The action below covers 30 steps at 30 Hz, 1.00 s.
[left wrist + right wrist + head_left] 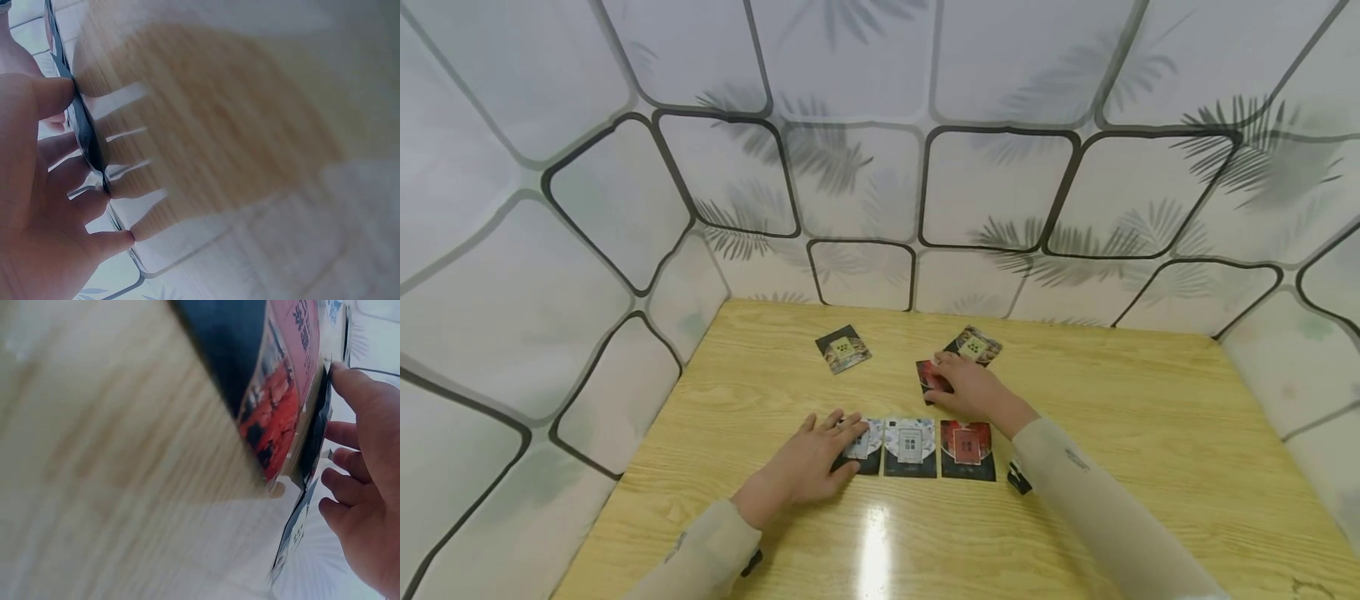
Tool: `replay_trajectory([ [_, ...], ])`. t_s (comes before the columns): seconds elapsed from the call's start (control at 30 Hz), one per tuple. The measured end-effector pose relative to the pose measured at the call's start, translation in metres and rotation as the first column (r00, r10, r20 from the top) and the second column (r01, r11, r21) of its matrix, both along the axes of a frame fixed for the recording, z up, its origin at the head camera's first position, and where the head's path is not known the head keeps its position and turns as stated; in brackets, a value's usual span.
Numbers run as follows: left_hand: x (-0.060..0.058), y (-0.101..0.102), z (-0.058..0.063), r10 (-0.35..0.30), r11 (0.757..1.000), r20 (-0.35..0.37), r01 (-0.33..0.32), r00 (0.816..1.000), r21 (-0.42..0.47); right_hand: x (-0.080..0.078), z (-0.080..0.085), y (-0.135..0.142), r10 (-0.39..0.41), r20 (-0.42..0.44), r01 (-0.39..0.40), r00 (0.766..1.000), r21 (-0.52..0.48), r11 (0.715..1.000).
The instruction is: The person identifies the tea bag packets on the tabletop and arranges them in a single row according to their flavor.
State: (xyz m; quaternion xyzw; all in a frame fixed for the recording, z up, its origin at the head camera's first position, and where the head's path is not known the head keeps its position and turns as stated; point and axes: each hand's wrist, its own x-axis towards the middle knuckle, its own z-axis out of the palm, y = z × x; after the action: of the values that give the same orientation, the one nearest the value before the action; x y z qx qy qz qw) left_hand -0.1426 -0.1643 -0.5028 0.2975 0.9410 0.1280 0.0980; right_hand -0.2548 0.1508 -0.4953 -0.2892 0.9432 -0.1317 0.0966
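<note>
My left hand (812,457) lies with spread, straight fingers over a white-and-black square packet (871,458), its thumb by the near edge. That packet is the leftmost of a row of three. Beside it lie a similar white-and-black packet (910,462) and a red-and-black packet (967,471). Farther back, my right hand (973,387) holds another red packet (925,379) between bent fingers and thumb, partly covering it. In the right wrist view the thumb meets the packet's dark near edge (315,434). A dark-and-gold packet (988,343) lies just behind this hand.
A second dark-and-gold packet (842,350) lies apart at the back left, turned at an angle. Everything rests on a wooden table (760,367). Patterned wall panels (865,183) close off its back and sides. A small black piece (1018,477) shows beside the right sleeve.
</note>
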Motion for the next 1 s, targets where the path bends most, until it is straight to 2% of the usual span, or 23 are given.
replay_trajectory([
  [0.2, 0.000, 0.001, -0.001, 0.000, 1.000, -0.004, 0.000, 1.000, 0.006, 0.009, -0.003, 0.011, -0.015, 0.005, 0.015, 1.000, -0.023, 1.000],
  [0.43, 0.001, 0.001, 0.000, 0.002, 1.000, -0.003, -0.002, 1.000, 0.016, 0.017, -0.010, 0.029, 0.004, -0.050, -0.007, 0.999, -0.051, 0.999],
  [0.57, 0.001, 0.002, 0.001, 0.006, 1.000, -0.002, -0.006, 1.000, 0.020, 0.019, -0.013, 0.037, -0.016, -0.056, 0.013, 0.998, -0.065, 0.998],
  [0.8, 0.003, 0.002, 0.002, 0.009, 1.000, -0.003, -0.008, 1.000, 0.021, 0.025, -0.011, 0.048, -0.051, -0.070, 0.048, 0.996, -0.035, 0.998],
  [1.0, 0.002, 0.002, 0.000, 0.012, 1.000, -0.006, -0.012, 1.000, 0.021, 0.030, -0.010, 0.058, -0.062, -0.102, 0.057, 0.993, -0.047, 0.997],
])
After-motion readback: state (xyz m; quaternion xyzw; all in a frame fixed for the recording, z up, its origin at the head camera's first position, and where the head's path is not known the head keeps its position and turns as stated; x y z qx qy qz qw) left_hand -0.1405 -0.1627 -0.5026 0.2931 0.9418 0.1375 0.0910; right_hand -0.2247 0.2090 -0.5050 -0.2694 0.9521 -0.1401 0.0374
